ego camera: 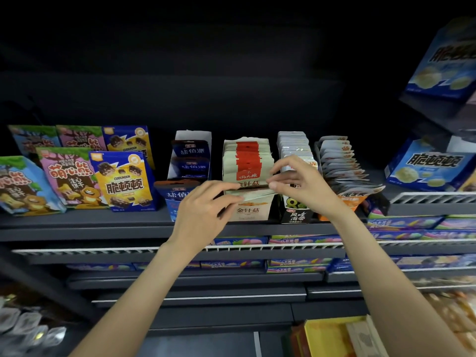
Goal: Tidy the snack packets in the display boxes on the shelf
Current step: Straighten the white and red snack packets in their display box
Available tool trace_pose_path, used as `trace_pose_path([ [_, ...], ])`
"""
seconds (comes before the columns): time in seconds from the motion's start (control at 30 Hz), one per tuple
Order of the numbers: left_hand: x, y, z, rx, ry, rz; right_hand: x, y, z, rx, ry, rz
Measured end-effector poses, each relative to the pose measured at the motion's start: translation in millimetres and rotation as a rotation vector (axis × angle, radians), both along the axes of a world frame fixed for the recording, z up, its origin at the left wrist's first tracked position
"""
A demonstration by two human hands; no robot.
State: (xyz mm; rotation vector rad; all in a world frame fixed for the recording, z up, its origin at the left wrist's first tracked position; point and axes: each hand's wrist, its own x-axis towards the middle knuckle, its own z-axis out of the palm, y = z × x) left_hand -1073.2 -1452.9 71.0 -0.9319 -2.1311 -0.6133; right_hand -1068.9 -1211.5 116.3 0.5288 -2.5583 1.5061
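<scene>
Both hands work at the front of one display box [253, 211], a beige carton printed with brown characters that stands on the dark shelf [85, 222].

The left hand [203, 210] reaches in from below. Its thumb and fingers pinch the left end of a short stack of pale green snack packets [253, 195] lying nearly flat across the front of the carton. The right hand [301, 184] grips the right end of the same stack with thumb below and forefinger above; the remaining fingers are curled loosely over it.

Directly behind the held stack, the other green-and-red packets [247, 163] stand upright in a row inside the carton.

Just beside the left hand, on its outer side, stands a blue display box [177, 199] holding dark blue packets. Partly behind the right hand stands a black-fronted box [296, 215] filled with silvery packets. Beyond the right hand, an orange-fronted box [347, 199] holds pale packets that lean unevenly forward.

Well to the left of the left hand stand upright snack bags [126, 184] in yellow, pink and blue.
</scene>
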Motion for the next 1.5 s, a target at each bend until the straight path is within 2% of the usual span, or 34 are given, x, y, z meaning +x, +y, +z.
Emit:
trace_pose_path([
  [0.13,-3.6,0.9,6.0,-0.004,-0.056,0.006,-11.2,-4.3,5.9,0.249,0.137,-0.017],
  [0.33,-9.9,2.8,19.6,-0.023,-0.186,0.026,-33.8,-20.1,28.5,0.831,0.316,-0.004],
  [0.4,-12.5,3.8,26.2,-0.023,-0.220,0.049,-37.8,-25.4,34.2,0.915,0.318,0.004],
  [0.67,-17.8,4.1,33.7,-0.055,-0.232,0.066,-35.0,-18.6,38.2,0.793,0.227,0.064],
  [1.03,-12.8,5.3,32.6,-0.076,-0.261,0.071,-45.4,-33.2,46.4,1.001,0.236,0.137],
  [1.2,-11.1,2.0,33.3,-0.080,-0.265,0.067,-44.5,-28.5,40.2,0.983,0.285,0.033],
  [1.27,-10.0,2.3,36.2,-0.016,-0.347,0.063,-37.9,-21.0,41.5,0.907,0.378,-0.055],
  [1.37,-7.8,3.0,49.8,0.291,-0.524,-0.014,-20.8,-5.2,58.4,0.582,0.599,-0.243],
  [1.43,-7.6,5.9,63.2,0.453,-0.521,-0.062,-4.7,5.7,77.9,0.394,0.693,-0.350],
  [1.5,-5.5,11.4,79.7,0.543,-0.509,-0.115,12.7,15.3,98.0,0.236,0.703,-0.391],
])
